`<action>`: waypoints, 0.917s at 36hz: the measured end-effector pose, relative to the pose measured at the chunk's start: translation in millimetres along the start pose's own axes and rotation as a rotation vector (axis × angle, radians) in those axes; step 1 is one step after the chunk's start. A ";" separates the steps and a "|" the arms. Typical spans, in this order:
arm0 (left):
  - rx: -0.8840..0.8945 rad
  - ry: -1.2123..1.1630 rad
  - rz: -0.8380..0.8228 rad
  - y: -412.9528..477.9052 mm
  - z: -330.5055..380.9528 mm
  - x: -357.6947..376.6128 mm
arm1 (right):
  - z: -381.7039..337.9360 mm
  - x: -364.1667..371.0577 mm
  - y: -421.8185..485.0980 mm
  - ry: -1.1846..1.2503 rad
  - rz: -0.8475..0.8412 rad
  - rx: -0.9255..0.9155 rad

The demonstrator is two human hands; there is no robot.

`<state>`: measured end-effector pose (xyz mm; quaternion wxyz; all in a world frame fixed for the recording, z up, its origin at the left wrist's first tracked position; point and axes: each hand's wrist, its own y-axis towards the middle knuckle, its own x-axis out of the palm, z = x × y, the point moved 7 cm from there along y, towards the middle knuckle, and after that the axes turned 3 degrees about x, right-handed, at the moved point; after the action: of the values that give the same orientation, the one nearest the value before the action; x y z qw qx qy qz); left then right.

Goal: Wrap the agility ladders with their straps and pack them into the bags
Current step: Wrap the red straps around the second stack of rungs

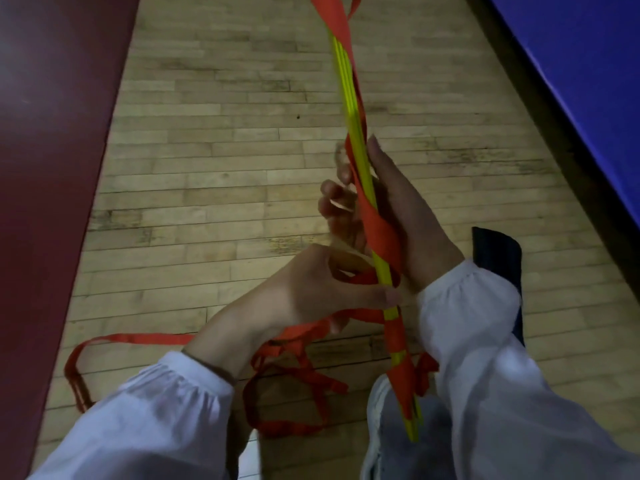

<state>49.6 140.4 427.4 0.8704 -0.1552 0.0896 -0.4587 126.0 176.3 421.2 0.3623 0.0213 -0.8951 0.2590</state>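
A bundle of yellow ladder rungs (348, 95) stands almost upright in front of me, its lower end near my knee. An orange strap (382, 233) spirals around the bundle. My right hand (398, 216) grips the bundle at its middle, fingers curled round it. My left hand (311, 289) pinches the orange strap against the rungs just below the right hand. Loose orange strap (294, 372) trails in loops on the floor under my left wrist.
A wooden plank floor (225, 150) lies below. A dark red mat (45, 168) runs along the left, a blue mat (595, 81) along the upper right. A dark bag-like object (495, 251) lies behind my right sleeve.
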 end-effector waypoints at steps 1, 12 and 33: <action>-0.004 -0.008 -0.012 -0.1 -0.4 0.8 | 2.9 2.9 -0.6 0.057 -0.036 0.033; -0.086 -0.068 -0.122 -3.0 -3.1 5.8 | 2.0 14.4 -1.7 0.082 -0.215 0.056; -0.199 0.118 0.025 2.0 -18.8 -4.7 | 7.9 -10.9 7.5 -0.367 0.148 -0.017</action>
<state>42.9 141.8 409.1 0.8494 -0.2126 0.1878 -0.4451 127.4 177.4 405.9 0.1731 -0.0005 -0.9475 0.2689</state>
